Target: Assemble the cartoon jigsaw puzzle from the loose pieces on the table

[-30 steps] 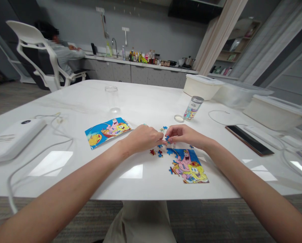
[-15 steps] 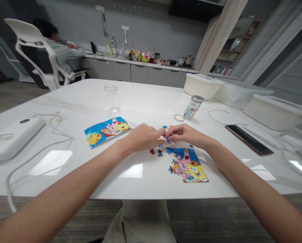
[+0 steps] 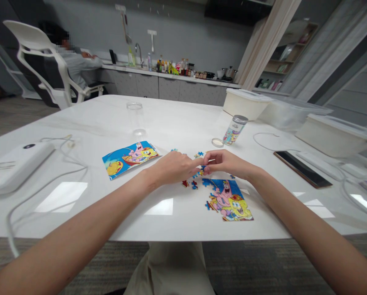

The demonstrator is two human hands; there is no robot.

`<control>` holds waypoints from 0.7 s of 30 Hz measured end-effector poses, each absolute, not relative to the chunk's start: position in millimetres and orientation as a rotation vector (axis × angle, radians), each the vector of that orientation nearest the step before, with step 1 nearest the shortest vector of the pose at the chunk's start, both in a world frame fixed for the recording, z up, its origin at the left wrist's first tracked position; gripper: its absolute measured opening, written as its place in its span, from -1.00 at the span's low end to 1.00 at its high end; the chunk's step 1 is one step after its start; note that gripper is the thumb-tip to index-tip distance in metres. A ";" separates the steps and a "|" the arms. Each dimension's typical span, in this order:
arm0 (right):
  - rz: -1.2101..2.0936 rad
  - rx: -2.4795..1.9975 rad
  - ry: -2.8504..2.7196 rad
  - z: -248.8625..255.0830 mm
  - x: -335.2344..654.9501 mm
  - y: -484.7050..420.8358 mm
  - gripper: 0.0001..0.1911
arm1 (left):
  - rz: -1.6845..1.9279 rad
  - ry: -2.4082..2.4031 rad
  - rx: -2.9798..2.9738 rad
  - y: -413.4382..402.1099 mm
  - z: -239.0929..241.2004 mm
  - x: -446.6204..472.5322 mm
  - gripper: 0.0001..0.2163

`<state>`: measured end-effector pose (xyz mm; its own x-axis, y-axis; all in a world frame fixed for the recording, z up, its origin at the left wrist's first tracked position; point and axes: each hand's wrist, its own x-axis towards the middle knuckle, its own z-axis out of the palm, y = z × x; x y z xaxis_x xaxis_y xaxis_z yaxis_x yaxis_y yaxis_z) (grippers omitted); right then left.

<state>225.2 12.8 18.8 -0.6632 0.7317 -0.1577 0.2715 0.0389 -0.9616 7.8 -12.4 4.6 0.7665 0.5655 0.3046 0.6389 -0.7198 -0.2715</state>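
Note:
My left hand [image 3: 177, 167] and my right hand [image 3: 223, 161] meet above the loose jigsaw pieces, with fingertips almost touching. Between them is a small blue jigsaw piece [image 3: 203, 168], pinched by my right thumb and forefinger. My left thumb and forefinger close in on its other side, partly hiding it. Just below lies a partly joined jigsaw puzzle [image 3: 232, 200] showing a pink starfish and a yellow sponge character. Several loose pieces are scattered around, among them a dark red piece [image 3: 186, 184]. To the left rests a folded picture sheet [image 3: 130, 159] with the same scene.
Behind my right hand stand a printed can [image 3: 235, 130] and a ring-shaped lid [image 3: 217, 142]. A clear jar [image 3: 135, 119] is farther back. A phone [image 3: 302, 169] and storage boxes [image 3: 246, 102] are on the right; a white device [image 3: 17, 166] with cables lies left. A person sits beyond.
My left fingertips have moved slightly right, toward the piece at my right hand. My right fingers have shifted a little. The joined puzzle looks the same.

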 end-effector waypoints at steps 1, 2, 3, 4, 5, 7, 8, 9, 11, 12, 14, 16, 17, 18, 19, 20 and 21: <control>1.651 -1.015 -1.951 19.2 225.5 12.6 -0.80 | -0.292 -0.917 -2.600 -12.0 4.3 7.4 -0.81; 1.645 -1.014 -1.953 19.8 225.7 12.3 -0.81 | -0.297 -0.915 -2.600 -11.8 4.1 7.0 -0.82; 1.643 -1.012 -1.950 20.5 226.0 12.0 -0.81 | -0.299 -0.916 -2.600 -11.7 4.1 6.6 -0.82; 1.646 -1.009 -1.941 21.2 226.2 11.7 -0.81 | -0.299 -0.922 -2.599 -11.7 4.3 6.4 -0.82; 1.653 -1.006 -1.930 21.9 226.4 11.3 -0.81 | -0.296 -0.929 -2.598 -11.9 4.7 6.2 -0.81; 1.669 -1.007 -1.906 23.0 226.4 10.7 -0.80 | -0.287 -0.939 -2.598 -12.6 5.8 6.4 -0.81; 1.673 -1.009 -1.898 23.3 226.4 10.5 -0.79 | -0.285 -0.941 -2.599 -13.0 6.3 6.7 -0.80; 1.675 -1.011 -1.896 23.3 226.2 10.4 -0.79 | -0.285 -0.941 -2.599 -13.4 6.8 7.0 -0.80; 1.664 -1.008 -1.910 22.4 226.0 10.9 -0.78 | -0.289 -0.933 -2.601 -13.6 7.1 7.8 -0.80; 1.654 -1.002 -1.920 21.7 226.0 11.4 -0.78 | -0.291 -0.928 -2.600 -13.5 6.9 8.1 -0.79; 1.634 -0.991 -1.940 19.6 226.1 12.7 -0.79 | -0.297 -0.915 -2.601 -13.1 6.2 8.5 -0.78; 1.619 -0.984 -1.952 17.4 226.5 14.2 -0.80 | -0.301 -0.903 -2.606 -12.7 5.4 8.4 -0.77; 1.617 -0.981 -1.955 16.5 226.7 14.8 -0.81 | -0.302 -0.900 -2.609 -12.6 5.1 8.3 -0.77; 1.616 -0.977 -1.956 15.8 226.8 15.2 -0.81 | -0.302 -0.898 -2.613 -12.5 4.9 8.1 -0.77; 1.614 -0.974 -1.956 15.6 226.9 15.4 -0.81 | -0.300 -0.895 -2.618 -12.5 4.7 8.0 -0.77; 1.615 -0.975 -1.955 15.6 226.9 15.4 -0.81 | -0.298 -0.895 -2.622 -12.5 4.6 7.9 -0.77; 1.615 -0.980 -1.954 16.0 226.9 15.2 -0.81 | -0.297 -0.894 -2.627 -12.5 4.6 7.8 -0.77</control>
<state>226.9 15.2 16.0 -0.6628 0.7401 -0.1136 0.2510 0.0766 -0.9650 7.8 -12.5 4.6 0.7789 0.5483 0.3043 0.6215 -0.7399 -0.2576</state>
